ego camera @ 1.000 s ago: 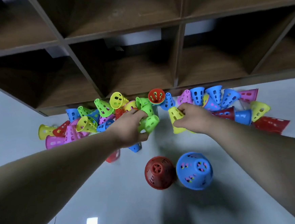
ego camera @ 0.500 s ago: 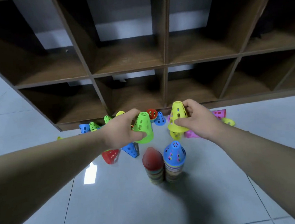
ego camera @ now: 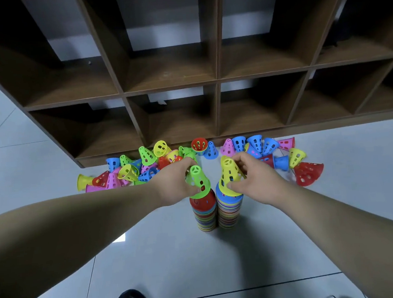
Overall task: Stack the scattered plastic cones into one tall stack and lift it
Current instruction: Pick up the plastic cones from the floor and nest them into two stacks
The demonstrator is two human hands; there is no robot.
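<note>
Since half a second ago both cones have descended: left hand [ego camera: 172, 186] grips green cone [ego camera: 199, 182] tilted on red-topped stack [ego camera: 204, 213], right hand [ego camera: 252, 179] grips yellow cone [ego camera: 229, 176] on blue-topped stack [ego camera: 228, 213]; the stacks stand unmerged on the floor

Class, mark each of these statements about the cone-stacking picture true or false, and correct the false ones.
1. The left hand grips a green cone. True.
2. The right hand grips a red cone. False: it grips a yellow cone.
3. A left stack and a right stack stand side by side on the floor. True.
4. Every cone is already stacked. False: many loose cones lie by the shelf.
5. The left stack has a blue top. False: its top is red.
</note>
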